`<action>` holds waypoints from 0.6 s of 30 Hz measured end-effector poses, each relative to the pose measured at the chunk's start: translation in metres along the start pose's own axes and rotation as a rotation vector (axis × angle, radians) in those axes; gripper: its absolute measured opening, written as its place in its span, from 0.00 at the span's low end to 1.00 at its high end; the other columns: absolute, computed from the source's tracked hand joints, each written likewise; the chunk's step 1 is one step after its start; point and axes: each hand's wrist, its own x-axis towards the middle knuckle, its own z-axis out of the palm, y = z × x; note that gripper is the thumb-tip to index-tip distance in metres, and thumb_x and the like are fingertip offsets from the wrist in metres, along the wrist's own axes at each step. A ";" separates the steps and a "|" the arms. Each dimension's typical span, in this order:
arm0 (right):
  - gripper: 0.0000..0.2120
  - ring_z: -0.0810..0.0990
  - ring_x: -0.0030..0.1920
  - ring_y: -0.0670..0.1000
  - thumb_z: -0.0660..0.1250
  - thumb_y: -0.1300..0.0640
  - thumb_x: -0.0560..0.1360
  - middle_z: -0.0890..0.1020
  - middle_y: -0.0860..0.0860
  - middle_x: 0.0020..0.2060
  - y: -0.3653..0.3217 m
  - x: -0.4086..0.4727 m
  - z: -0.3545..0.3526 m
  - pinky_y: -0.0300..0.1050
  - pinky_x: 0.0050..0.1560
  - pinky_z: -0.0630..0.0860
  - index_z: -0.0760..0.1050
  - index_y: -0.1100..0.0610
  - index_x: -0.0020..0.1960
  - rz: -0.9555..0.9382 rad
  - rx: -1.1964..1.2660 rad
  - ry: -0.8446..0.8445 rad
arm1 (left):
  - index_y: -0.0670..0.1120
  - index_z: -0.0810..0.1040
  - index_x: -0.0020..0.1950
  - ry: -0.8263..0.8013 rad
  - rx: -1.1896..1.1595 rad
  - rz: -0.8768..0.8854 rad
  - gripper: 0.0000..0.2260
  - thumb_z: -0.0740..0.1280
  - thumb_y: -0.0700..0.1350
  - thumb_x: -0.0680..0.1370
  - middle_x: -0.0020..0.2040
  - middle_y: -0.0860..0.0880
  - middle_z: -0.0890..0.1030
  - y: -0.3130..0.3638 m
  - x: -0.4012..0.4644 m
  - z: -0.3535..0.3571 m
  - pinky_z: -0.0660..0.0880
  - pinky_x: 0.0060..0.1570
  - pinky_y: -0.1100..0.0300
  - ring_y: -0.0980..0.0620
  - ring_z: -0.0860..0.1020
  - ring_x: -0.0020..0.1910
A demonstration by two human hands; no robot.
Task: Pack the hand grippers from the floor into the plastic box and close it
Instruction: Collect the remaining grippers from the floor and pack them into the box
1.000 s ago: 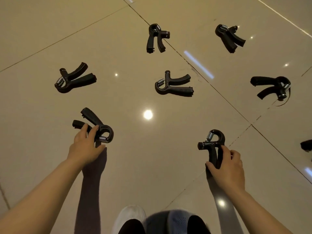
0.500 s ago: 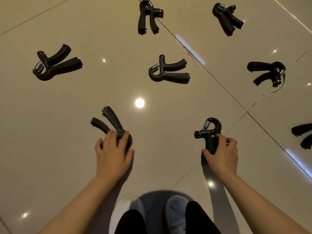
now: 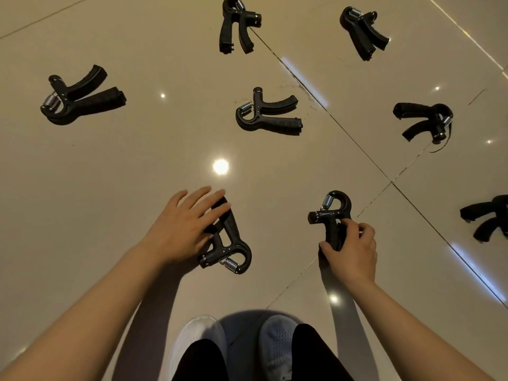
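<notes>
Barely begun: my left hand (image 3: 182,229) lies flat-fingered on one hand gripper (image 3: 229,243), my right hand (image 3: 350,248) grips another (image 3: 331,215) beside it, six more beyond, box unseen.

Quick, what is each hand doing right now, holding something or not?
Left hand: open, straight fingers resting on a hand gripper on the floor.
Right hand: closed round the handles of another hand gripper.

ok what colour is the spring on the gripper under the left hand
Silver metal spring, on a black gripper; head view.
</notes>
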 end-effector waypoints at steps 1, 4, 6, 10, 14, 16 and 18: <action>0.30 0.69 0.60 0.61 0.72 0.52 0.69 0.65 0.57 0.63 0.000 0.000 -0.001 0.56 0.61 0.67 0.66 0.55 0.67 -0.006 -0.009 -0.006 | 0.53 0.66 0.71 -0.065 0.011 0.061 0.31 0.71 0.52 0.69 0.72 0.50 0.66 -0.006 0.004 0.002 0.67 0.61 0.44 0.45 0.66 0.69; 0.33 0.71 0.59 0.62 0.72 0.48 0.68 0.64 0.56 0.64 0.002 -0.003 -0.002 0.56 0.60 0.70 0.65 0.54 0.68 -0.021 -0.041 -0.037 | 0.53 0.69 0.69 -0.111 0.036 0.128 0.32 0.74 0.51 0.67 0.70 0.50 0.69 -0.009 0.010 0.003 0.70 0.59 0.45 0.45 0.68 0.68; 0.35 0.71 0.59 0.62 0.73 0.47 0.66 0.63 0.54 0.65 0.002 -0.006 -0.004 0.56 0.59 0.71 0.63 0.52 0.69 -0.015 -0.040 -0.057 | 0.51 0.71 0.68 -0.089 0.002 0.109 0.31 0.75 0.51 0.66 0.69 0.49 0.71 -0.006 0.009 0.004 0.70 0.59 0.45 0.44 0.69 0.67; 0.41 0.70 0.61 0.61 0.74 0.43 0.64 0.63 0.53 0.67 0.004 -0.011 -0.007 0.55 0.59 0.71 0.60 0.52 0.71 -0.035 -0.100 -0.065 | 0.51 0.71 0.67 -0.035 -0.066 0.009 0.26 0.67 0.58 0.71 0.65 0.48 0.73 -0.002 -0.009 0.009 0.70 0.57 0.50 0.45 0.72 0.63; 0.46 0.67 0.66 0.60 0.74 0.40 0.64 0.62 0.54 0.71 0.011 -0.019 -0.005 0.56 0.61 0.70 0.56 0.53 0.74 -0.027 -0.112 -0.069 | 0.48 0.73 0.63 0.012 -0.166 -0.213 0.27 0.57 0.65 0.72 0.59 0.46 0.74 0.013 -0.044 0.019 0.72 0.49 0.50 0.44 0.73 0.56; 0.48 0.66 0.67 0.60 0.74 0.37 0.63 0.63 0.53 0.72 0.016 -0.023 -0.005 0.57 0.62 0.70 0.55 0.52 0.74 0.034 -0.019 -0.065 | 0.46 0.73 0.62 0.042 -0.244 -0.337 0.29 0.59 0.65 0.71 0.57 0.46 0.73 0.028 -0.063 0.026 0.71 0.49 0.50 0.45 0.71 0.55; 0.50 0.66 0.68 0.59 0.72 0.33 0.61 0.64 0.53 0.71 0.021 -0.026 -0.005 0.58 0.62 0.70 0.54 0.52 0.74 0.040 -0.020 -0.054 | 0.46 0.73 0.64 0.067 -0.318 -0.404 0.31 0.61 0.65 0.69 0.58 0.46 0.72 0.040 -0.081 0.034 0.71 0.51 0.50 0.45 0.70 0.56</action>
